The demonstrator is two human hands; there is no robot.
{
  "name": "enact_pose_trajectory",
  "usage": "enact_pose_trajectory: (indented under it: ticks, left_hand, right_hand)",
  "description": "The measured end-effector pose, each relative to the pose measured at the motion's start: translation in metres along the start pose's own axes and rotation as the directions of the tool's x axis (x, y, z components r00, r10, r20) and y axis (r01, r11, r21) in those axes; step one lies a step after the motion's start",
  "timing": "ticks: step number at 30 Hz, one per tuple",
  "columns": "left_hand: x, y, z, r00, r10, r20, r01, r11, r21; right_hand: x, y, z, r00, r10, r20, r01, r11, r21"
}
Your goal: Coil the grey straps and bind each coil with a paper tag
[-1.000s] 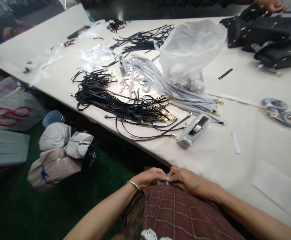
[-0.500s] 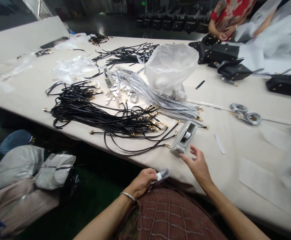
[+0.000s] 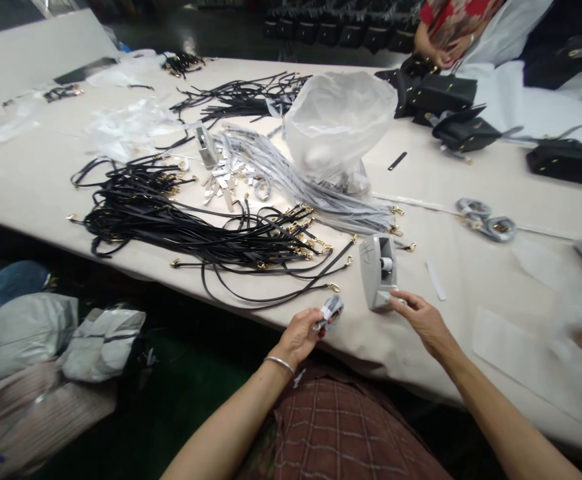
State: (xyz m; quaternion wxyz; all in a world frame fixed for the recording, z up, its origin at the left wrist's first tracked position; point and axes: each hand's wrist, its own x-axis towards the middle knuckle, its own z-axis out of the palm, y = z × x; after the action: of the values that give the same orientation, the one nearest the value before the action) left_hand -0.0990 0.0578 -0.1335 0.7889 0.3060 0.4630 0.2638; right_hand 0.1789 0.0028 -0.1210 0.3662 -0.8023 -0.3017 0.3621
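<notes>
My left hand [image 3: 301, 333] is closed on a small grey wrapped bundle [image 3: 331, 311] at the table's near edge. My right hand [image 3: 417, 315] reaches to the front end of a grey tape dispenser [image 3: 377, 270], its fingertips touching it. A tangle of black straps with gold clasps [image 3: 191, 220] lies to the left of the dispenser. Grey wrapped straps [image 3: 315, 190] fan out behind it.
A puffed clear plastic bag [image 3: 338, 120] stands mid-table. Black handbags [image 3: 445, 100] lie at the back right, where another person's hands [image 3: 438, 57] work. Two wrapped coils [image 3: 485, 220] and white paper sheets [image 3: 515, 340] lie to the right. Bags [image 3: 45, 347] sit on the floor at left.
My hands rose from my lap to the table. The right hand moved onto the tape dispenser, which has turned to point toward me. The left hand lifted the bundle forward.
</notes>
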Motion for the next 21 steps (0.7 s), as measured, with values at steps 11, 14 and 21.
enact_pose_trajectory:
  ticks: [11,14,21]
  left_hand:
    - [0.026,-0.011,0.041,0.974,0.193,-0.122,-0.149,0.941,0.304]
    - [0.031,-0.016,0.045,0.964,0.247,-0.094,-0.187,0.889,0.417]
    - [0.036,-0.023,0.053,0.982,0.180,-0.058,-0.142,0.904,0.403]
  right_hand:
    - [-0.023,-0.003,0.004,0.980,0.139,-0.144,-0.085,0.941,0.328]
    - [-0.024,0.012,0.003,0.971,0.241,-0.009,-0.223,0.913,0.340]
    - [-0.025,0.034,-0.008,0.941,0.316,0.119,-0.335,0.921,0.198]
